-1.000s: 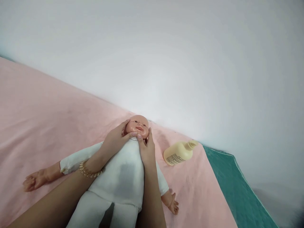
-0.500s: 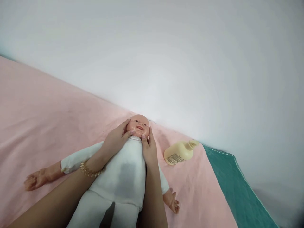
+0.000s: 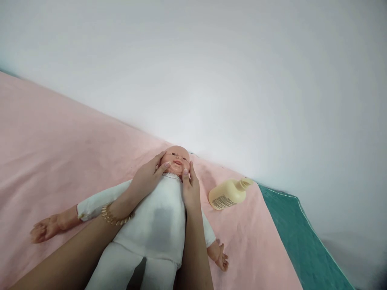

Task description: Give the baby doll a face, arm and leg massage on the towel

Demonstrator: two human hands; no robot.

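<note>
A baby doll [image 3: 165, 217] with a white cloth body lies on its back, its arms spread out to both sides. My left hand [image 3: 148, 177], above a beaded bracelet on the wrist, is wrapped round one side of the doll's head [image 3: 179, 151], thumb on the cheek. On the opposite side, my right hand [image 3: 191, 187] holds the head, its thumb near the chin and its fingers by the ear. Between my thumbs the doll's mouth and chin show. Both forearms rest along the doll's body.
A pale yellow pump bottle [image 3: 228, 195] stands right of the doll on a pink cloth [image 3: 121, 139]. Beyond the cloth's right edge is a green surface [image 3: 302, 229]. A white wall [image 3: 193, 72] rises behind the doll's head.
Both thumbs have shifted slightly on the doll's face, the left one up the cheek and the right one a little up and to the right. The doll and the bottle have stayed in place.
</note>
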